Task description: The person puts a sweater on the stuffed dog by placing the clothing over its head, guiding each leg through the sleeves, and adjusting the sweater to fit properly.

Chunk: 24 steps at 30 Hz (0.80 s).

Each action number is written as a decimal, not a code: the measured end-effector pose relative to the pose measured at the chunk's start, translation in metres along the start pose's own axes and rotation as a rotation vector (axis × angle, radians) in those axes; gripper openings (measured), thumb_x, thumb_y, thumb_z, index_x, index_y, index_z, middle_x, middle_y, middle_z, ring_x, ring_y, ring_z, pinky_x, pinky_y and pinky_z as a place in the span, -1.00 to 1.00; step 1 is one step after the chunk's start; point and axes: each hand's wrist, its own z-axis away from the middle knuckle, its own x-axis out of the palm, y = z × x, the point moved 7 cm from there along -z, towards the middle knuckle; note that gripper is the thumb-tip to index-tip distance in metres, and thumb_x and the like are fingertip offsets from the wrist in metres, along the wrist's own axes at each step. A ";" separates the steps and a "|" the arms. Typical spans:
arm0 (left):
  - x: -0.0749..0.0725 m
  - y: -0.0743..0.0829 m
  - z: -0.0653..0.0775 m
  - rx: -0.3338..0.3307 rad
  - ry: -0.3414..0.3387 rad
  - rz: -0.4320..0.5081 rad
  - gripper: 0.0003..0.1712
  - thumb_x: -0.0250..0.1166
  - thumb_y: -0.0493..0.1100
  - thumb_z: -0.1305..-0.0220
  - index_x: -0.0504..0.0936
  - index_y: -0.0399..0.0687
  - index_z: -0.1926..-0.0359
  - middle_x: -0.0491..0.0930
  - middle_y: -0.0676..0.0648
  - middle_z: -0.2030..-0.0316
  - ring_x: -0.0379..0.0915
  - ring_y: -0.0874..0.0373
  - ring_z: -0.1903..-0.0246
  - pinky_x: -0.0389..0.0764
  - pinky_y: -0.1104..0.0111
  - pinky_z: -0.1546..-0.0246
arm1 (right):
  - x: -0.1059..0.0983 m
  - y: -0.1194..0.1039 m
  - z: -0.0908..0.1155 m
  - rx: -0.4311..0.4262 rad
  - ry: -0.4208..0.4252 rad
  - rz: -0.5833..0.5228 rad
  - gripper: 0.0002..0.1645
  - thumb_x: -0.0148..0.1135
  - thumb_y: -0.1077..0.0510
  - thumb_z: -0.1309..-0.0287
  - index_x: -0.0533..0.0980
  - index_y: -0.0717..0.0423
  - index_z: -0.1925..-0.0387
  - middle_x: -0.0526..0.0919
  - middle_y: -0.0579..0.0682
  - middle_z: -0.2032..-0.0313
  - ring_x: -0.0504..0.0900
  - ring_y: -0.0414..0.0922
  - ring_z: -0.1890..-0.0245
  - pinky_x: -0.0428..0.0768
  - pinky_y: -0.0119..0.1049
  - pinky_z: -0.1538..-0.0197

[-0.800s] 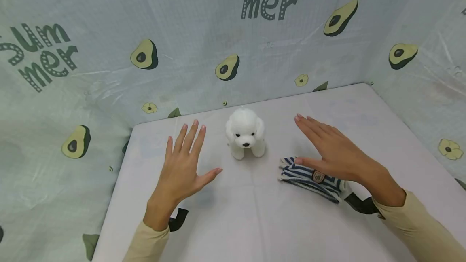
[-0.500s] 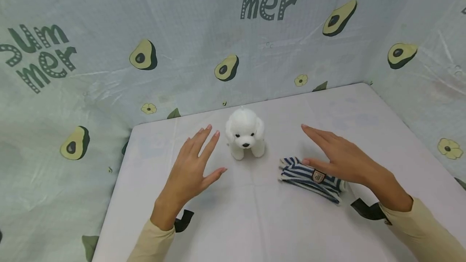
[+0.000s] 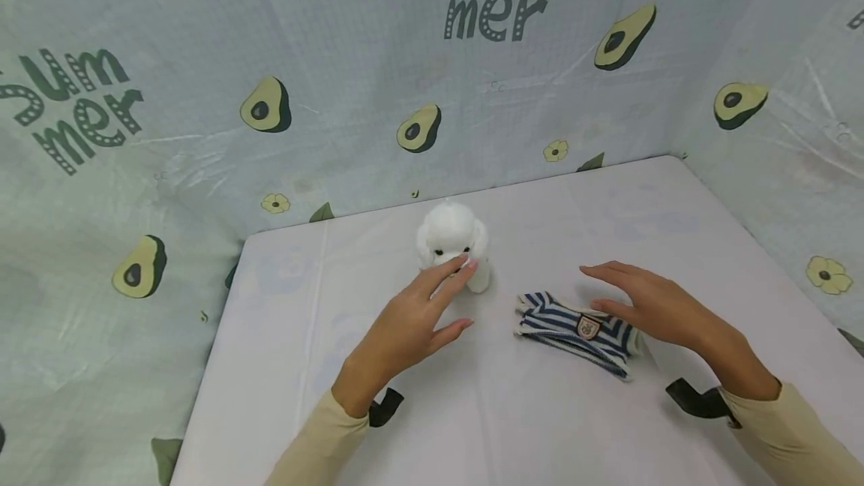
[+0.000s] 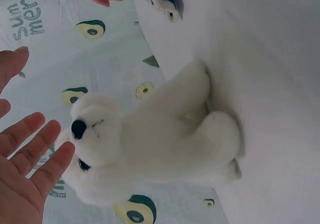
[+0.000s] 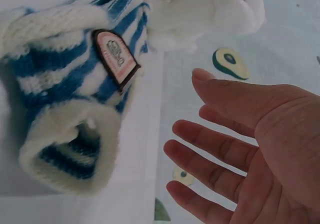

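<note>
A white plush dog [image 3: 451,225] stands upright on the table, its face toward me. My left hand [image 3: 410,327] is held over the table just in front of the dog, its fingers extended and covering part of the muzzle in the head view. In the left wrist view the fingertips lie close to the dog's head [image 4: 100,134]; whether they touch it I cannot tell. To the right lies a small blue-and-white striped knitted sweater [image 3: 574,332] with a badge [image 5: 117,56]. Above its right end hovers my right hand [image 3: 664,313], fingers loosely bent and holding nothing.
The white table [image 3: 472,426] has a back edge against a hanging cloth [image 3: 337,81] printed with avocados and lettering. The cloth also runs along the left and right sides. Black straps [image 3: 695,400] hang beneath both wrists.
My left hand has moved right and turned, coming in front of the dog. The right hand has drawn back toward the lower right. Dog and sweater have stayed in place.
</note>
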 end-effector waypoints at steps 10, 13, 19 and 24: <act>0.047 0.012 -0.027 0.006 -0.087 0.255 -0.19 0.42 -0.15 -0.32 0.27 -0.09 -0.51 0.38 -0.07 -0.39 0.39 0.11 -0.32 0.44 0.43 -0.28 | 0.010 0.023 0.009 0.003 -0.036 -0.171 -0.39 0.35 0.15 -0.30 0.46 0.20 -0.33 0.66 0.08 -0.13 0.65 0.07 -0.08 0.59 0.15 -0.11; 0.065 0.012 -0.033 -0.043 -0.150 0.339 -0.20 0.38 -0.15 -0.36 0.24 -0.04 -0.53 0.38 -0.05 -0.39 0.38 0.12 -0.33 0.44 0.39 -0.29 | 0.013 0.029 0.011 0.006 -0.037 -0.196 -0.42 0.34 0.10 -0.32 0.48 0.18 -0.31 0.67 0.02 -0.12 0.66 0.02 -0.06 0.60 0.11 -0.10; 0.100 0.009 -0.044 -0.131 -0.283 0.461 -0.21 0.29 -0.14 -0.44 0.17 0.05 -0.57 0.36 -0.06 -0.41 0.33 0.08 -0.37 0.43 0.32 -0.31 | 0.018 0.038 0.015 -0.001 -0.039 -0.249 -0.49 0.33 0.09 -0.33 0.54 0.16 -0.25 0.69 -0.02 -0.09 0.66 -0.08 -0.01 0.63 -0.02 -0.06; 0.125 0.006 -0.054 -0.188 -0.369 0.511 -0.28 0.24 -0.14 -0.49 0.20 0.01 -0.56 0.36 -0.09 -0.42 0.30 0.05 -0.40 0.36 0.31 -0.37 | 0.025 0.044 0.018 -0.008 -0.071 -0.306 -0.56 0.33 0.14 -0.32 0.57 0.18 -0.19 0.69 -0.09 0.00 0.64 -0.27 0.09 0.65 -0.21 -0.03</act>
